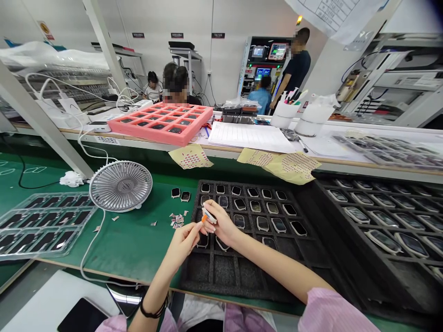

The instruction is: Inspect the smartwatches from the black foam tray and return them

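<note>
My right hand (pixel 223 224) grips a small pale watch case (pixel 209 215), tilted on edge above the black foam tray (pixel 226 272). Close against it, my left hand (pixel 185 240) pinches a small orange piece (pixel 204 217) at the side of the case. Whether the orange piece is fixed to the case I cannot tell. Several square watch cases with dark faces, such as one watch case (pixel 278 225), sit in the tray's compartments below and beyond my hands. Two more watch cases (pixel 181 194) lie on the green mat (pixel 138 244), left of the tray.
A round fan (pixel 121 186) stands left, its cable crossing the mat. Small paper scraps (pixel 177 220) lie near my left hand. Farther left is a clear plastic tray (pixel 44 221); at right, another black tray of watches (pixel 382 200). A pink foam tray (pixel 162 123) rests on the shelf.
</note>
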{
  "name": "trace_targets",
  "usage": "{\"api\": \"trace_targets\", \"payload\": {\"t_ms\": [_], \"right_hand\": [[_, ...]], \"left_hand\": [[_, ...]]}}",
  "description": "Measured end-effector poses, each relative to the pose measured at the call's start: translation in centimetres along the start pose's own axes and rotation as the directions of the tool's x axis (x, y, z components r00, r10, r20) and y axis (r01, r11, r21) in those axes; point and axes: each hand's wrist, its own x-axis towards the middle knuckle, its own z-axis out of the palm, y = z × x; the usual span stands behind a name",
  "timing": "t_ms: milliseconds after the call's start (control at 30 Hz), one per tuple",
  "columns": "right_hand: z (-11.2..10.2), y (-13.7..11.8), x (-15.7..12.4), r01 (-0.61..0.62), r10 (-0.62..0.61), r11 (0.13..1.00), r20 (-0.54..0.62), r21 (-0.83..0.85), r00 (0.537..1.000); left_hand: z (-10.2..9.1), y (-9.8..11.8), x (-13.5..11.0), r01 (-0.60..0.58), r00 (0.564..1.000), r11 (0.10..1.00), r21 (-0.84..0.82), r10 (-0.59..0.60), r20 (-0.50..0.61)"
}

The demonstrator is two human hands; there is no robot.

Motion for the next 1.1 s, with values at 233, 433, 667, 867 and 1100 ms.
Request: {"api": "trace_targets", "payload": {"t_ms": [233,433,667,867,1100], "right_hand": [[0.2,0.4,0.0,-0.054,0.047,0.996,0.086,0.075,0.995],[0.4,0.9,0.4,-0.109,0.099,0.977,0.062,0.183,0.993],[0.2,1.1,0.5,-0.038,0.036,0.997,-0.031,-0.063,0.999],[-2.1,-2.2,2.1,0.179,-0.208,0.891,-0.025,-0.417,0.978],[-4.8,-0.9,3.4,0.114,-0.268,0.285,0.035,-0.952,0.963]], "left_hand": [[-0.1,-0.1,0.4,0.045,0.998,0.995,-0.085,-0.041,0.046],[0.4,-1.1,0.6,0.044,0.999,0.983,-0.180,-0.048,-0.017],[0.4,-0.9,1.8,0.040,0.988,0.980,-0.194,-0.069,-0.140],[-1.6,-0.6,2.0,-0.032,0.969,0.991,-0.127,0.000,-0.245],[-6.0,-3.5,1.7,0.101,0.925,0.779,0.619,0.155,-0.347]]}}
